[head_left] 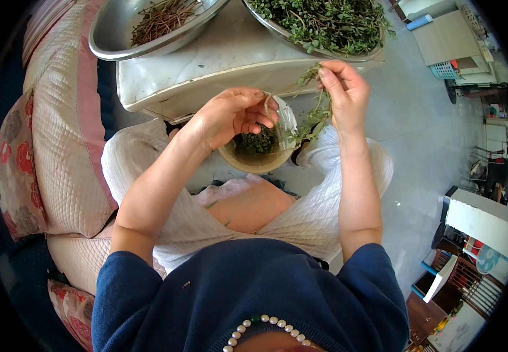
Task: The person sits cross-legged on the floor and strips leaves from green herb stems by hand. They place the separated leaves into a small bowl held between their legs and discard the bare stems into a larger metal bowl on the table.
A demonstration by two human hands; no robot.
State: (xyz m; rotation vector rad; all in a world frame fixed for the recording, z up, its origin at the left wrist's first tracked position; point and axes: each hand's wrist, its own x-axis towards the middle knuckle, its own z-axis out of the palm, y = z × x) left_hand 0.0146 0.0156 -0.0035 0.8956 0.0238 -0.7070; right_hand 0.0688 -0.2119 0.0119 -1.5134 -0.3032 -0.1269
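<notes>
Between my two hands stretches a leafy green sprig [315,120] with a thin pale stem. My left hand [230,114] pinches the stem end between thumb and forefinger, the other fingers curled. At the right and a little higher, my right hand [346,91] grips the leafy part, with leaves hanging below the fingers. Under the hands, between my knees, stands a round yellowish bin [260,165] with dark green plant pieces [257,141] in it. A whitish plastic bag edge [286,123] shows at its rim, partly hidden by my left hand.
On a pale marble-topped table [207,70] sit a metal bowl [110,44] with reddish-brown stems [160,24] and another metal bowl [356,57] heaped with leafy greens [318,23]. A quilted sofa [60,146] lies left. Shelves and a white cabinet [482,217] stand right.
</notes>
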